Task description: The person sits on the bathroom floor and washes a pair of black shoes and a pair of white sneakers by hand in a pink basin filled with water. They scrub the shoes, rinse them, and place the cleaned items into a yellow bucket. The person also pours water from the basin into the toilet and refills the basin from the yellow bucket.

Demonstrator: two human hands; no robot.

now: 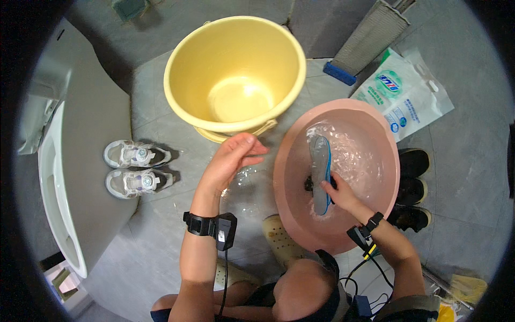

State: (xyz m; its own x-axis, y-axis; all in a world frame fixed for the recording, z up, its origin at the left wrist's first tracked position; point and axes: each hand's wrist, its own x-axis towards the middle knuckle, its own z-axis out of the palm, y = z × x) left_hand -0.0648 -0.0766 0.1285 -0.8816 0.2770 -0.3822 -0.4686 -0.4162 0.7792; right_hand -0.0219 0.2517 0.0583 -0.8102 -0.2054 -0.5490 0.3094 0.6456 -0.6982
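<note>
My right hand [342,194] grips a grey shoe sole [320,173] with a blue edge by its side. The sole is held lengthwise over the rippling water in a pink plastic basin [286,201]. Something dark beside the sole is partly hidden, and I cannot tell what it is. Holding nothing, my left hand [231,159] hovers left of the basin with its fingers loosely curled and the thumb apart. Just beyond it stands a yellow plastic bucket [237,56], its handle hanging toward me. Wet patches glint on the floor tiles below this hand.
A pair of white-grey sneakers [139,169] stands at left beside a washbasin [56,193]. Black shoes [412,163] line the basin's right side. A printed plastic bag [402,92] and a flat mop head [370,36] lie beyond. Cables [226,277] trail from both wrist devices.
</note>
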